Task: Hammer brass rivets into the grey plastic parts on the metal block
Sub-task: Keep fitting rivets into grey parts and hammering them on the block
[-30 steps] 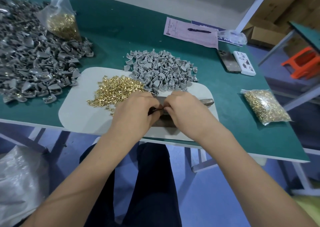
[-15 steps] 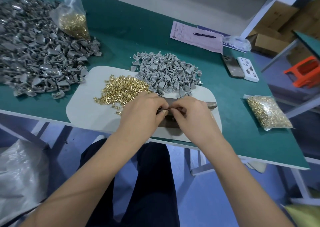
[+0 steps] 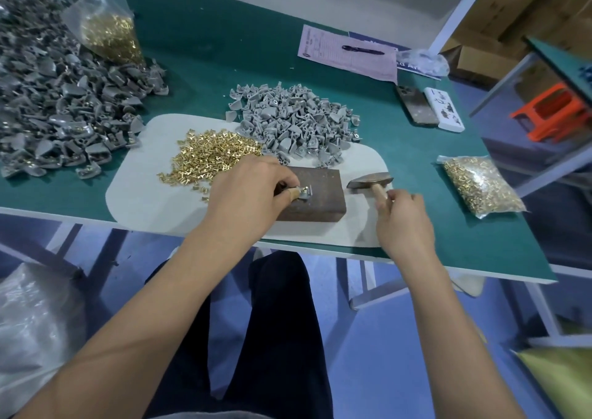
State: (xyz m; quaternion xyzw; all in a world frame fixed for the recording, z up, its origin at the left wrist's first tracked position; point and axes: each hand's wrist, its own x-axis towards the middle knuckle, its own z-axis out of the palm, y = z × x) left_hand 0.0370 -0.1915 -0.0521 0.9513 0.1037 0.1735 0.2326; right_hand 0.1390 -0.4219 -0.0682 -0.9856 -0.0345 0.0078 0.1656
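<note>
A dark rusty metal block (image 3: pixel 323 191) lies on a white mat (image 3: pixel 144 191) near the table's front edge. My left hand (image 3: pixel 250 191) pinches a small grey plastic part (image 3: pixel 306 192) and holds it on the block's left side. My right hand (image 3: pixel 402 220) grips the wooden handle of a hammer (image 3: pixel 370 182), whose metal head lies just right of the block. Loose brass rivets (image 3: pixel 211 156) are heaped on the mat behind my left hand. A pile of light grey plastic parts (image 3: pixel 294 120) sits behind the block.
A large heap of darker grey parts (image 3: pixel 61 108) fills the table's left. Bags of rivets stand at the back left (image 3: pixel 110 34) and lie at the right (image 3: pixel 480 186). A paper with a pen (image 3: pixel 349 51), a phone (image 3: pixel 416 106) and a white box (image 3: pixel 443 108) lie further back.
My hands, joined over the block before, have parted. The left one now holds the part on the block, and the right one has moved right and taken the hammer's handle.
</note>
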